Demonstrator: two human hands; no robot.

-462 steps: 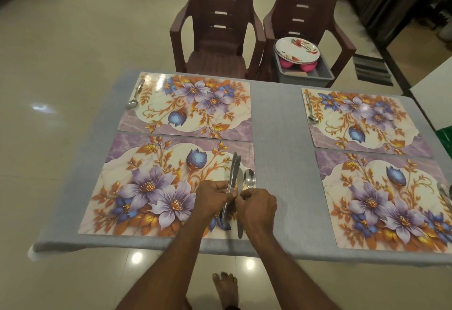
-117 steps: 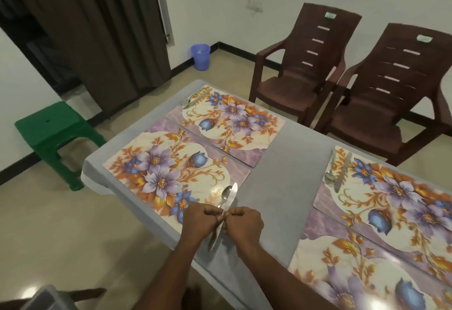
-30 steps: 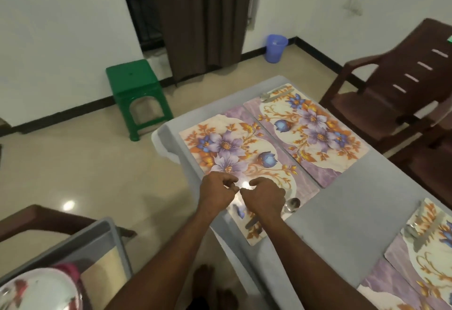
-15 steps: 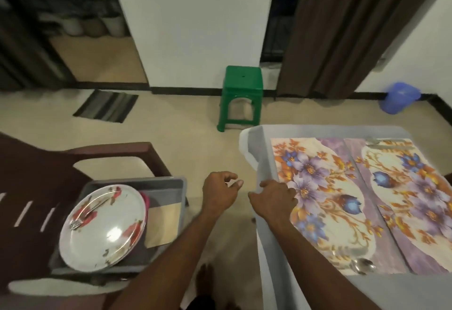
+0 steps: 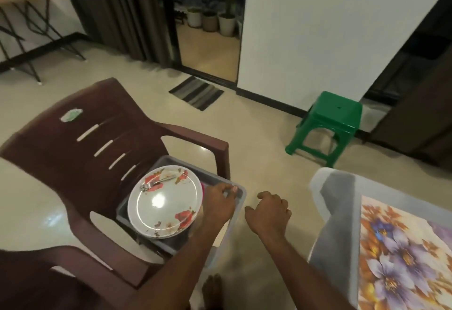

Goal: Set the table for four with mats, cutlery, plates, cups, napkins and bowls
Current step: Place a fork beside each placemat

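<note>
Here we judged both empty, loosely curled hands, left [image 5: 220,202] beside the plates [image 5: 165,202] and right [image 5: 269,209] farther off, should lift the stack level, minding the fork [image 5: 156,183].

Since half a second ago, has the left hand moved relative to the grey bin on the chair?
Yes. The left hand has gone from beside the grey bin to over its near rim, next to the plates.
</note>
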